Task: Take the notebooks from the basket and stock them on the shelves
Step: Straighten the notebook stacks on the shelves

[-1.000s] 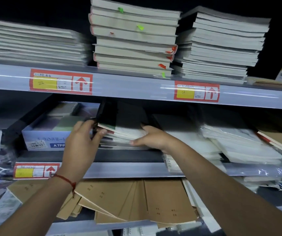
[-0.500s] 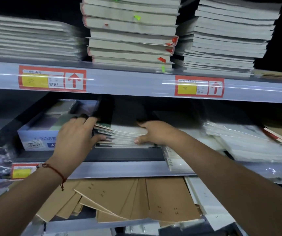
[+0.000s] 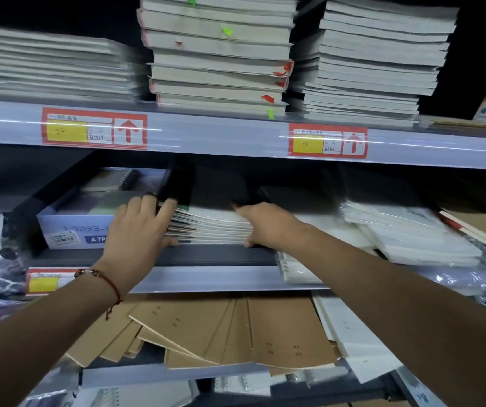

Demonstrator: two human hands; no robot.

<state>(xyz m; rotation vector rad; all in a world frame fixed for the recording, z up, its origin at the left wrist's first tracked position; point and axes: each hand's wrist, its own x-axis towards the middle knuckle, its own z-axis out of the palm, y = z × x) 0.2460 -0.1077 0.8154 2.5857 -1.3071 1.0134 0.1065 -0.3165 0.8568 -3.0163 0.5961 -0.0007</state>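
A stack of black-covered notebooks (image 3: 212,227) with white page edges lies on the middle shelf (image 3: 215,257), just under the upper shelf rail. My left hand (image 3: 139,227) holds the stack's left end, fingers over the top and thumb under the bottom front corner. At the stack's right end my right hand (image 3: 268,224) grips the same way, thumb at the lower edge. The basket is out of view.
A blue box (image 3: 71,227) of loose-leaf pads stands left of the stack. Plastic-wrapped white notebooks (image 3: 412,233) lie to the right. Tall notebook piles (image 3: 218,54) fill the top shelf. Brown kraft notebooks (image 3: 235,330) fan out on the lower shelf.
Both hands have pushed the stack deeper onto the middle shelf and lowered it flat. The left thumb has slid under the front corner.
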